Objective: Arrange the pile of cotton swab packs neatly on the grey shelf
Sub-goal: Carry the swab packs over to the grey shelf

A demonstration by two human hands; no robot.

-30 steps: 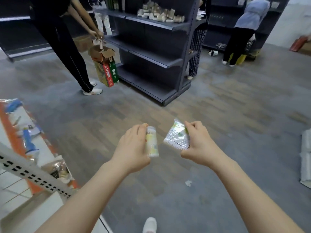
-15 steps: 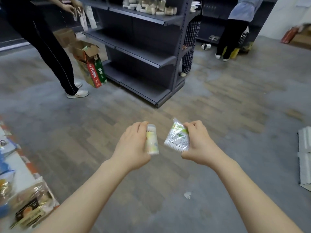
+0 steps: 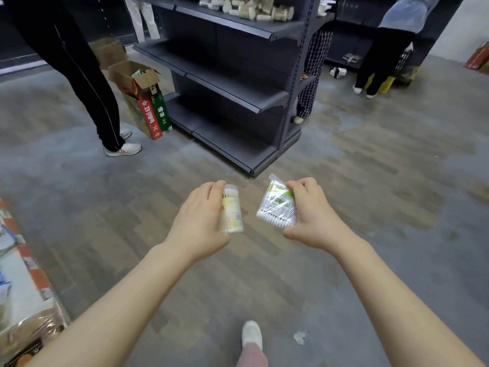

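My left hand (image 3: 197,221) grips a round clear tub of cotton swabs (image 3: 232,213) with a yellow label, held upright in front of me. My right hand (image 3: 315,215) holds a flat clear bag of cotton swabs (image 3: 276,207) with a green and white label. Both are at waist height over the floor. The grey shelf (image 3: 232,91) stands ahead, its lower boards bare. A pile of cotton swab packs (image 3: 251,7) lies on its top board.
A person in black trousers (image 3: 79,70) stands left of the shelf beside an open cardboard box (image 3: 144,102). Two more people (image 3: 389,43) work behind the shelf at the right. A stall with packaged goods (image 3: 23,300) runs along my left. My shoe (image 3: 252,335) shows below.
The shelf has come closer and larger in view as I walk toward it. Both hands keep the same hold on their swab packs. The stall at my left has slid back.
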